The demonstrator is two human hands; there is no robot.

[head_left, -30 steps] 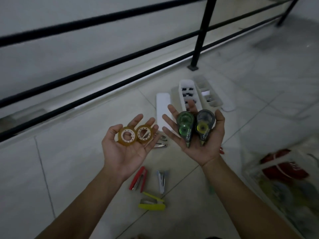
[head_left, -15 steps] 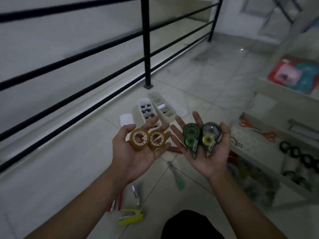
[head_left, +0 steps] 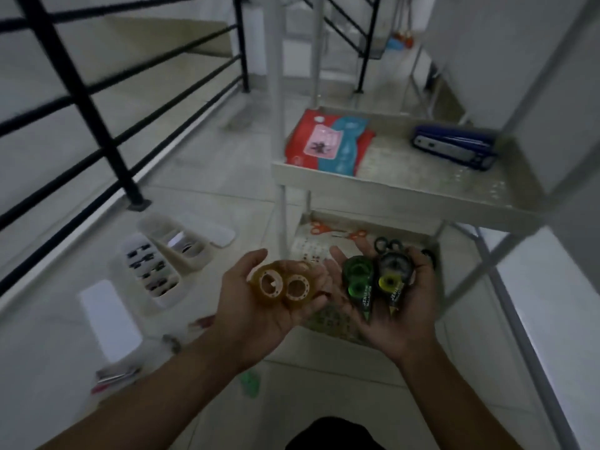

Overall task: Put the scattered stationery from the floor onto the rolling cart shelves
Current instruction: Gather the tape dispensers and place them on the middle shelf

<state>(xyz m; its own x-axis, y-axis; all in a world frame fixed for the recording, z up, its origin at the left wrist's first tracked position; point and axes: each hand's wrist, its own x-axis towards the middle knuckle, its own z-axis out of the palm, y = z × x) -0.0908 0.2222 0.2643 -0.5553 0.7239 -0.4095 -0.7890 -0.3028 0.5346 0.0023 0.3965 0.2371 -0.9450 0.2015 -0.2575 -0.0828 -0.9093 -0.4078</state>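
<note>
Left hand (head_left: 256,313): palm up, fingers loosely cupped and not clenched; it carries the tape rolls.
Tape rolls (head_left: 300,289): two amber rolls lying flat and touching, across the left palm and the finger bases.
Right hand (head_left: 399,326): just at 3 o'clock of the left hand, palm up, fingers relaxed and spread; it carries both dispensers.
Green dispenser (head_left: 357,280): flat on the right palm, nose pointing to 6 o'clock, towards the wrist.
Grey dispenser (head_left: 394,276): touching the green one at its 3 o'clock, yellow wheel inside, nose also to 6 o'clock.
Writing: white letters on both noses, too blurred to read surely.
Floor (head_left: 207,177): at 9 o'clock of the hands, two white trays (head_left: 152,271) with dark clips, side by side.
Lower shelf (head_left: 344,323): under the hands; orange scissors (head_left: 324,229) lie at 12 o'clock.
Upper shelf (head_left: 389,191): at 1 o'clock; a red and blue packet (head_left: 328,141) and a dark blue stapler (head_left: 454,147), well apart.
Railing (head_left: 97,105): black, at 10 o'clock.
</note>
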